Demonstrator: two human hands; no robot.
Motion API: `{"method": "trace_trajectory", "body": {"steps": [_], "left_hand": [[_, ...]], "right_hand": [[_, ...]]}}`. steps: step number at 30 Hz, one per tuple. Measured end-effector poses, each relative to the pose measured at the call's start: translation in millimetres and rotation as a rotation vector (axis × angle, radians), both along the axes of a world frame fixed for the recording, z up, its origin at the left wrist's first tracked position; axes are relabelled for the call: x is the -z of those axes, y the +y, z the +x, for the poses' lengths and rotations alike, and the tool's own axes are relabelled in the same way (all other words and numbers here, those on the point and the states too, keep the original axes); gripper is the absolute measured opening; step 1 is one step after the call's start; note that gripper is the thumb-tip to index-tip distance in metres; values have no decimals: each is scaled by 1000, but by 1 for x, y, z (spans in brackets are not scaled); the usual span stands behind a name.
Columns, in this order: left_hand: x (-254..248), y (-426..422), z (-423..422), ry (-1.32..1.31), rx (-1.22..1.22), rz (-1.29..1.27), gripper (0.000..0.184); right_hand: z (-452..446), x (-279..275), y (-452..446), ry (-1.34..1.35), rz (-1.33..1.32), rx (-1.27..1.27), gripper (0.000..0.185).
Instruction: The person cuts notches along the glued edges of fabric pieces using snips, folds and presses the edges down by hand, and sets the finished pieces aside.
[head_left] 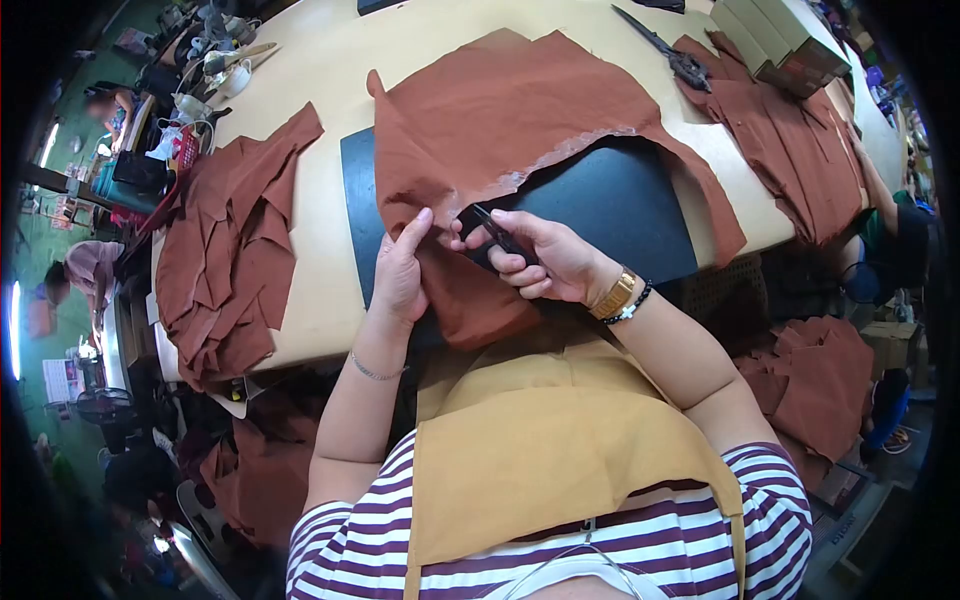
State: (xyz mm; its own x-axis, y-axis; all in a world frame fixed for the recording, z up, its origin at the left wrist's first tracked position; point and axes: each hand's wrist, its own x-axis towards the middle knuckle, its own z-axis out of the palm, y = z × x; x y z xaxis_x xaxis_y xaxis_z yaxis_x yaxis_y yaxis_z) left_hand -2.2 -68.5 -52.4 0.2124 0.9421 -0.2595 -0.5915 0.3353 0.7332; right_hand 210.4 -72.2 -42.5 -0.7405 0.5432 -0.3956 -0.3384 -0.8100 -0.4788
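A rust-brown fabric piece (pixel 510 100) lies spread over a dark mat (pixel 630 205), its curved edge lined with a pale, whitish strip (pixel 525 178). My left hand (pixel 403 275) pinches a fold of this cloth between thumb and fingers, near one end of the curved edge. Held in my right hand (pixel 565 260) are small black thread snips (pixel 503 234), with the blades pointing up and left toward the pinched edge. The fingers of both hands come close together there. Part of the cloth hangs over the table's front edge toward my apron (pixel 560 450).
Brown fabric piles lie on the table's left (pixel 230 250) and right (pixel 780 150). Large dark scissors (pixel 670 50) and a cardboard box (pixel 780 45) sit at the back right. More brown cloth (pixel 810 390) is below the table. Another person's arm (pixel 875 180) reaches in at right.
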Motion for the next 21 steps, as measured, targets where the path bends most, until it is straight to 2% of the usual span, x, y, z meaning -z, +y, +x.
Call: {"method": "trace_trajectory", "body": {"steps": [3,10,21], "left_hand": [[5,-1,0,-9,-21,104,18],[4,-3,1,82,52,111,22],[7,-3,2,93,-18,133,25]], "right_hand": [[0,0,0,43,-8,21,43],[-1,4,-2,101,-11,112,41],[-2,-1,-10,3,51,127,35]]}}
